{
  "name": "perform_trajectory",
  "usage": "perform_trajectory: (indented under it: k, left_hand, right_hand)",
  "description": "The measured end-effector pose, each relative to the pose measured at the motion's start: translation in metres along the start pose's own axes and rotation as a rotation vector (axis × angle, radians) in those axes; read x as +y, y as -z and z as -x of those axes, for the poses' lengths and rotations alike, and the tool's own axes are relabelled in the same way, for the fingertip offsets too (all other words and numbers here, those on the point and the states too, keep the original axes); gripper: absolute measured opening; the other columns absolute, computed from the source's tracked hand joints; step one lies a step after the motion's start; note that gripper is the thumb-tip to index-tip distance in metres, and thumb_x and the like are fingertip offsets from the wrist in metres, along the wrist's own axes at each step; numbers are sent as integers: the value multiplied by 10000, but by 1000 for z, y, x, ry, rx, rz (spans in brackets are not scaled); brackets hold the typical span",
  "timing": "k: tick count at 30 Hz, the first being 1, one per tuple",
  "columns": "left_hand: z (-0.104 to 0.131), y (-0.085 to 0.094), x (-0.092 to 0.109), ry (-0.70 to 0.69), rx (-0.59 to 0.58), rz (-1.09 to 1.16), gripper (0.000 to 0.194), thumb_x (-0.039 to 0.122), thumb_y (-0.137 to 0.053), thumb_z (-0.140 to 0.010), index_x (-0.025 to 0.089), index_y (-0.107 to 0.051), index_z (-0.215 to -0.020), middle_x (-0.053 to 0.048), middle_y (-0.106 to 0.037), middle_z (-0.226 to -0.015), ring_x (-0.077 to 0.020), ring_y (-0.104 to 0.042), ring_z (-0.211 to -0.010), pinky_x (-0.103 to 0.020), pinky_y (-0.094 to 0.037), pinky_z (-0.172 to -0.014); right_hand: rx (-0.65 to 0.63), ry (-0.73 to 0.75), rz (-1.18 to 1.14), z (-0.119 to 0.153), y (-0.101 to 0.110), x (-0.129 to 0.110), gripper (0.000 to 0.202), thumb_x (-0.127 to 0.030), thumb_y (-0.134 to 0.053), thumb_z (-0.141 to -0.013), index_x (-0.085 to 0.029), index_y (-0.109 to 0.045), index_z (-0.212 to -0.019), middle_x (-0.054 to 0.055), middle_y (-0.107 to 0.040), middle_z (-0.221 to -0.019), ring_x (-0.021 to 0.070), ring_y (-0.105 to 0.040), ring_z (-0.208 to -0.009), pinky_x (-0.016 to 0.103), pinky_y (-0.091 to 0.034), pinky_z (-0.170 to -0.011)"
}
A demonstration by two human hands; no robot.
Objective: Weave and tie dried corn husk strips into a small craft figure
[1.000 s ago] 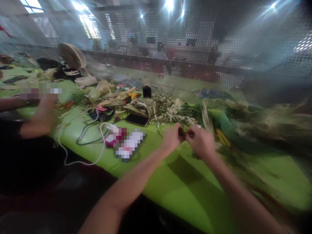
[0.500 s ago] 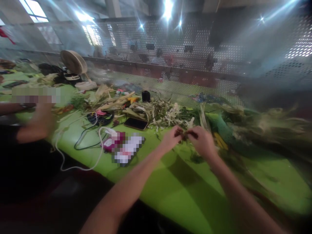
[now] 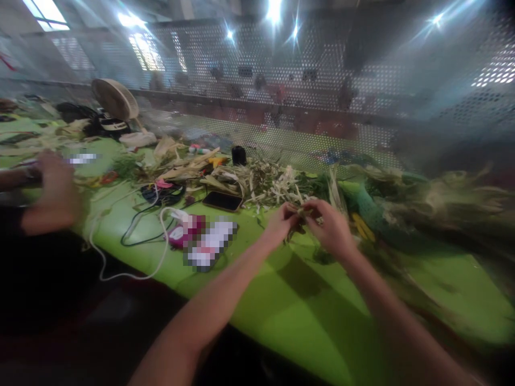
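My left hand (image 3: 282, 221) and my right hand (image 3: 329, 225) meet close together above the green table (image 3: 257, 300). Both are closed, with fingertips pinching a small bundle of dried plant strips (image 3: 300, 214) between them. Thin ends of the bundle hang below the left fingers; its exact kind is too small to make out. Just behind the hands lies a heap of pale dried husk strips and flowers (image 3: 277, 185). A dark green tuft (image 3: 323, 254) rests on the table under my right hand.
A phone (image 3: 222, 200), a magenta device (image 3: 187, 231) with a white cable and a blurred-out phone-like item (image 3: 212, 245) lie to the left. Behind stand a black spool (image 3: 238, 155) and a fan (image 3: 115, 99). A co-worker's arm (image 3: 52, 193) is at far left; husks (image 3: 442, 203) pile at right.
My fingers have shifted their pinch, and the strips now hang more visibly beneath the left hand. The co-worker's hand has moved left. The whole view has shifted slightly.
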State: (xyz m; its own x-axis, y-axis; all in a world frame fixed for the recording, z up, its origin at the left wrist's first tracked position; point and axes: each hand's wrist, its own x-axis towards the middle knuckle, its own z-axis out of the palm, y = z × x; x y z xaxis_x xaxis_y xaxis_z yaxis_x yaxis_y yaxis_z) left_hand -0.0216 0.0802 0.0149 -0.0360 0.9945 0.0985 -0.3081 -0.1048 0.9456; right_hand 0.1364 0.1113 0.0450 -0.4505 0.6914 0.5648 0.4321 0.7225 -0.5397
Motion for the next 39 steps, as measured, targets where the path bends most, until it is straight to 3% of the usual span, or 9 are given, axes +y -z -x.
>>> perform_trajectory:
  k: [4,9,12,16,22,27,31,36,39]
  left_hand:
    - [-1,3,0,-12,13,92,340,343,-755,-739,175,-475,-836,9,-625,-731,-117,-623,-637,-271,-553,-623]
    - [-1,4,2,1,-18,174,407,390,-800,-694,182,-497,-868,21,-646,-729,-114,-619,-560,-250,-527,-552]
    - [-1,4,3,-1,-49,200,442,395,-823,-666,181,-492,-864,24,-644,-722,-106,-604,-539,-245,-522,-528]
    - [-1,5,3,7,-76,158,423,405,-799,-700,187,-481,-874,22,-645,-741,-96,-605,-538,-234,-520,-523]
    - [-3,11,-2,-37,-29,10,358,408,-731,-769,195,-457,-856,21,-634,-757,-79,-577,-503,-224,-491,-498]
    - [-3,11,-3,-88,-33,-76,305,398,-697,-804,189,-481,-858,21,-615,-733,-76,-553,-528,-217,-455,-506]
    - [-1,8,-1,-83,-75,-113,289,391,-694,-802,185,-497,-842,26,-588,-717,-85,-561,-551,-237,-471,-557]
    - [3,6,5,-55,-81,-119,234,364,-661,-827,172,-531,-855,-20,-649,-819,-127,-644,-663,-290,-503,-705]
    - [2,8,5,-37,-35,-133,224,360,-656,-822,172,-535,-832,-27,-650,-814,-151,-659,-728,-303,-492,-753]
  right_hand:
    - [138,-205,-223,-3,6,4,334,-231,-605,-791,-235,-605,-1124,47,-670,-1052,137,-564,-667,269,-463,-592]
    - [-16,-462,-588,-7,-1,17,387,-225,-587,-712,-208,-608,-1099,46,-660,-1076,88,-496,-553,256,-445,-526]
    - [-55,-451,-715,-7,-9,20,444,-186,-586,-667,-216,-608,-1110,39,-669,-1076,114,-578,-673,267,-492,-629]
    - [-2,-430,-705,-9,-9,22,350,-220,-662,-646,-199,-637,-994,32,-675,-917,173,-623,-854,316,-508,-790]
    - [95,-442,-557,-9,0,25,313,-362,-721,-674,-189,-649,-925,9,-641,-806,161,-586,-749,302,-481,-710]
    - [-69,-497,-588,-9,-1,15,434,-508,-768,-658,-176,-660,-915,31,-672,-795,168,-593,-719,284,-468,-644]
    - [-160,-453,-631,-8,-4,9,480,-531,-805,-615,-194,-672,-930,32,-691,-857,183,-612,-768,300,-481,-689]
    - [-61,-455,-610,-7,-9,12,409,-526,-789,-630,-198,-652,-831,-18,-609,-679,136,-520,-623,264,-422,-598]
    - [22,-463,-608,-6,-10,14,394,-539,-777,-646,-201,-637,-791,-13,-614,-704,128,-512,-625,254,-417,-591]
